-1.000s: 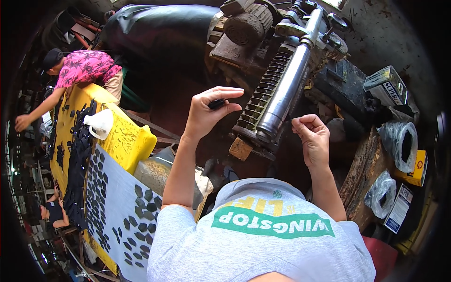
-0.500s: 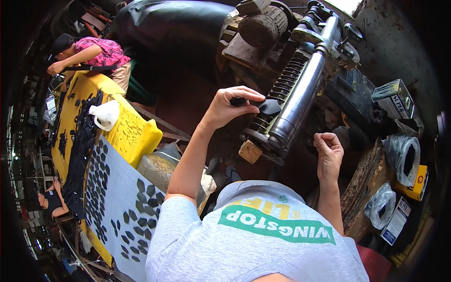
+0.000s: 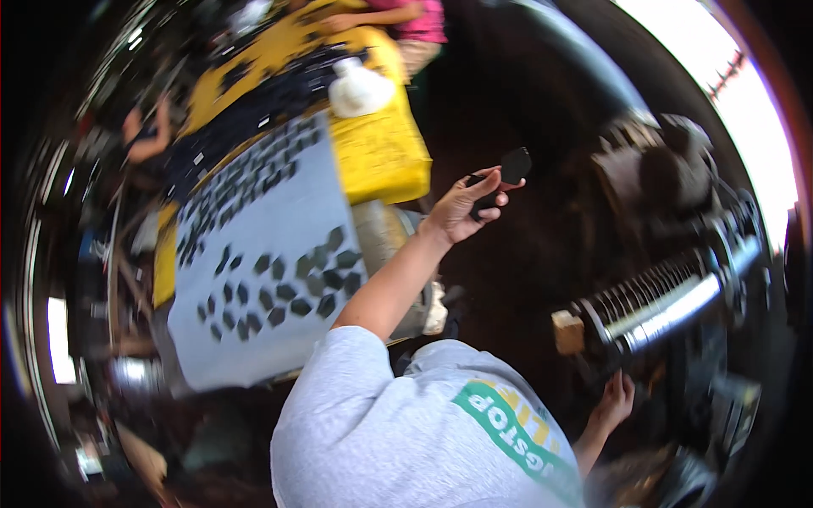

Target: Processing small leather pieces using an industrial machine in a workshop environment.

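Note:
My left hand (image 3: 466,205) is raised in the middle, closed on a flat dark angular piece (image 3: 515,165) pinched between thumb and fingers. A second dark piece (image 3: 483,201) shows in the palm under the fingers. Off to the left, several similar dark five-sided pieces (image 3: 275,315) lie spread on a pale grey sheet (image 3: 199,347). My right hand (image 3: 614,401) hangs low beside the near end of a roller machine (image 3: 656,313); motion blur smears its fingers, and nothing shows in them.
A yellow-covered table (image 3: 385,165) carries a white plastic jug (image 3: 359,89) and a heap of black strips (image 3: 199,157). A wooden block (image 3: 567,332) sits at the roller's end. Two other people are at work, one in a pink shirt (image 3: 430,19) at the table's far side.
My view has swung left, toward the table. My left hand has moved from beside the roller toward the table, still gripping the dark piece. My right hand now appears lower.

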The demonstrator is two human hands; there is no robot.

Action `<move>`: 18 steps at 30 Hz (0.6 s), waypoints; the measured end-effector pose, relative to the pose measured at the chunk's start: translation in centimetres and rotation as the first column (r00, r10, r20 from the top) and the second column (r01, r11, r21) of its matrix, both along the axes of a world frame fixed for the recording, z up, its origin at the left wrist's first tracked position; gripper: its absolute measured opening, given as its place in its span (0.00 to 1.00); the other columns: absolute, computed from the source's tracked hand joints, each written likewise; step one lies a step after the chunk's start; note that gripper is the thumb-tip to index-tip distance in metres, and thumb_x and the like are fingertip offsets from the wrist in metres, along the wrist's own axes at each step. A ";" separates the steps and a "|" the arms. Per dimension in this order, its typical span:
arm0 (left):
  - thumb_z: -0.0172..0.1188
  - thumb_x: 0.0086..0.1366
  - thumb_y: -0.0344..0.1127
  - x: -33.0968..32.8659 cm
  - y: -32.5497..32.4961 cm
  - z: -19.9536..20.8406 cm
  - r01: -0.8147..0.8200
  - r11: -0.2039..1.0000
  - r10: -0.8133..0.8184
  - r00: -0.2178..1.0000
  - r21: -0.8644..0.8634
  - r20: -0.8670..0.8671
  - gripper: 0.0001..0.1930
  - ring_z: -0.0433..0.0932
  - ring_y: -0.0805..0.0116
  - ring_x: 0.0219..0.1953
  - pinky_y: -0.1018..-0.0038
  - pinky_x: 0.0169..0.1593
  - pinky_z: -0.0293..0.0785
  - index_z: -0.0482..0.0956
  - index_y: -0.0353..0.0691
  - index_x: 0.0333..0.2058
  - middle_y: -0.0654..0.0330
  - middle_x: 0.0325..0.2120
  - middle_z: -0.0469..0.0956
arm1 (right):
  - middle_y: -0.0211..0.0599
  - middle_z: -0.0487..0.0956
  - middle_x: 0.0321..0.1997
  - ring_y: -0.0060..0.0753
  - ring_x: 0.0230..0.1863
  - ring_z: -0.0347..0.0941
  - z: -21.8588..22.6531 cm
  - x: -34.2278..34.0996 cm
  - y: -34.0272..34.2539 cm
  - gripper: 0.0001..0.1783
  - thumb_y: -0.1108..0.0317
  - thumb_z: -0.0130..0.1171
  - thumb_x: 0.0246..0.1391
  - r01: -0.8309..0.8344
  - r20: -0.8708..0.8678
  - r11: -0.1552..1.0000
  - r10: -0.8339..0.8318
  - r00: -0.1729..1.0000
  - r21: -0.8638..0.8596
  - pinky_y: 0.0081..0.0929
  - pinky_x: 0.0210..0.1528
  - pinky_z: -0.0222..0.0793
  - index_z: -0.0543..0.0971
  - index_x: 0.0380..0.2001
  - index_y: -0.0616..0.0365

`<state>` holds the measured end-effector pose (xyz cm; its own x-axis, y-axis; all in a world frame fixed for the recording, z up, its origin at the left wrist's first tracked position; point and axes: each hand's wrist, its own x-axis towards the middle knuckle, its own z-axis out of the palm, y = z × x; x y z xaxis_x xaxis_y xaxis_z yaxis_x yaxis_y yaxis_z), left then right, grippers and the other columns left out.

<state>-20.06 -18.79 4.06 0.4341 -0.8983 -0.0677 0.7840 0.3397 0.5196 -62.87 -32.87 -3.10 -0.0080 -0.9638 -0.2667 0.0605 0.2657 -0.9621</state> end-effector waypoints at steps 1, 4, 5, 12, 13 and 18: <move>0.58 0.59 0.38 0.9 1.5 0.0 -0.045 0.999 0.045 0.998 -0.015 -0.041 0.16 0.68 0.78 0.27 0.88 0.21 0.62 0.70 0.40 0.45 0.54 0.42 0.72 | 0.29 0.70 0.27 0.20 0.28 0.64 -0.5 -0.1 0.1 0.07 0.76 0.60 0.47 -0.026 -0.037 0.999 0.027 0.999 0.026 0.15 0.30 0.61 0.74 0.31 0.62; 0.58 0.59 0.38 4.7 7.0 -1.0 -0.217 0.976 0.215 0.968 0.001 -0.132 0.16 0.69 0.77 0.28 0.89 0.21 0.63 0.68 0.42 0.44 0.55 0.43 0.72 | 0.33 0.73 0.33 0.22 0.31 0.67 -2.3 0.1 0.2 0.10 0.76 0.55 0.47 0.004 -0.132 0.995 0.010 0.991 0.100 0.21 0.32 0.62 0.74 0.36 0.62; 0.58 0.59 0.37 5.9 9.3 -1.0 -0.283 0.959 0.280 0.943 0.009 -0.178 0.15 0.69 0.77 0.28 0.89 0.21 0.64 0.68 0.41 0.43 0.54 0.43 0.73 | 0.33 0.73 0.33 0.22 0.31 0.67 -4.1 -0.7 -0.4 0.10 0.76 0.55 0.47 -0.032 -0.128 0.994 0.045 0.991 0.102 0.21 0.32 0.62 0.74 0.36 0.62; 0.60 0.58 0.37 16.2 21.0 -4.4 -0.501 0.788 0.585 0.791 0.357 -0.182 0.16 0.74 0.79 0.26 0.89 0.19 0.66 0.72 0.33 0.40 0.62 0.31 0.76 | 0.33 0.75 0.37 0.28 0.37 0.71 -10.5 -1.2 -1.5 0.12 0.74 0.53 0.50 -0.197 -0.145 0.973 0.214 0.966 0.120 0.23 0.41 0.66 0.74 0.40 0.63; 0.61 0.56 0.37 17.4 22.7 -5.0 -0.562 0.661 0.693 0.712 0.498 -0.116 0.14 0.74 0.76 0.25 0.87 0.18 0.66 0.73 0.36 0.38 0.62 0.28 0.76 | 0.32 0.76 0.37 0.28 0.37 0.71 -11.8 -1.2 -1.9 0.12 0.75 0.53 0.50 -0.163 -0.118 0.978 0.178 0.977 0.133 0.22 0.42 0.66 0.73 0.40 0.65; 0.62 0.55 0.34 21.4 25.9 -7.0 -0.681 0.171 0.774 0.540 0.712 0.330 0.05 0.74 0.73 0.22 0.83 0.18 0.66 0.76 0.41 0.29 0.62 0.24 0.77 | 0.33 0.76 0.33 0.22 0.31 0.69 -5.4 5.5 2.3 0.08 0.77 0.56 0.49 -0.153 -0.184 0.950 0.207 0.961 0.271 0.16 0.34 0.65 0.75 0.34 0.65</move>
